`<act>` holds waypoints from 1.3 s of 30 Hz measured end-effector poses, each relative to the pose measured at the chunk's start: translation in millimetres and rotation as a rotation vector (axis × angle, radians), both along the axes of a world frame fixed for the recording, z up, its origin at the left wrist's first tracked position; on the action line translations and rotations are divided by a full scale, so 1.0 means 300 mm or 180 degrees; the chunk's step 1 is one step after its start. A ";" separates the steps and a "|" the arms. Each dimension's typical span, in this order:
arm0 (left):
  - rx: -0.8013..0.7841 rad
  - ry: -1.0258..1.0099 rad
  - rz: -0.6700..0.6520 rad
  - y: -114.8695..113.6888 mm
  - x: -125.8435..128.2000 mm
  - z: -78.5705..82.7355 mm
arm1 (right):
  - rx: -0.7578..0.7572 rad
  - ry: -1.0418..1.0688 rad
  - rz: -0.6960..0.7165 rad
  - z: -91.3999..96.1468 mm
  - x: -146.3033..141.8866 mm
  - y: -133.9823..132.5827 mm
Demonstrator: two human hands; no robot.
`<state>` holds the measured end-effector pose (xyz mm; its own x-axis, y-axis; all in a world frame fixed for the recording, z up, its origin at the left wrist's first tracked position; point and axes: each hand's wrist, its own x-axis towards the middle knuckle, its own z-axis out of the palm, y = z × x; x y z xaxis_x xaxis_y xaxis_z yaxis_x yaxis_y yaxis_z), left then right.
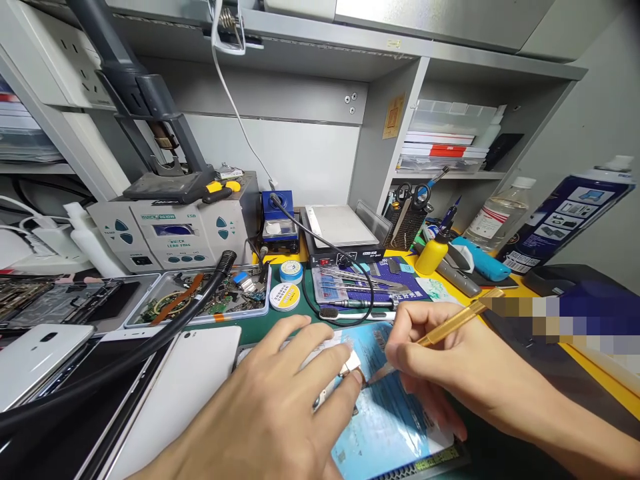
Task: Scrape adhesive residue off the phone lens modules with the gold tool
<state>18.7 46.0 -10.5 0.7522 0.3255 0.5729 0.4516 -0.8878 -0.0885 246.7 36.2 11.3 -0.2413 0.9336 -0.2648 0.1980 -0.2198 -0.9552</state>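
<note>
Pinching small metal part (351, 363) in left hand (280, 407) at lower centre, right hand (450, 373) gripping yellow tool (460, 320), tip beside part; blue film (395, 420) still covers phone (435, 459).

I look onto a grey back wall (280, 93) behind the table (517, 288), with a paler white panel (300, 160) set lower in it. A grey shelf (320, 43) runs overhead. A grey upright (393, 143) on the right borders an open compartment (465, 113). A plain grey side wall (600, 113) closes that end. A white socket strip (60, 60) slants along the left. The light is bright and even.
</note>
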 end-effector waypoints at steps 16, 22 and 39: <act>0.0057 -0.0572 -0.0178 0.000 -0.028 -0.025 | 0.0242 -0.0394 0.0209 -0.008 -0.002 -0.015; -0.0103 -0.0787 -0.0145 -0.006 -0.026 -0.027 | 0.0200 -0.0505 0.0257 0.010 -0.014 -0.009; -0.0185 -0.0677 -0.0135 -0.010 -0.030 -0.034 | 0.0161 -0.0495 0.0334 0.037 -0.028 -0.004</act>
<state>9.5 43.0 -20.8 0.6302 0.3334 0.7012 0.4169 -0.9072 0.0567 238.2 35.0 22.5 -0.2978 0.9186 -0.2599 0.3635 -0.1426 -0.9206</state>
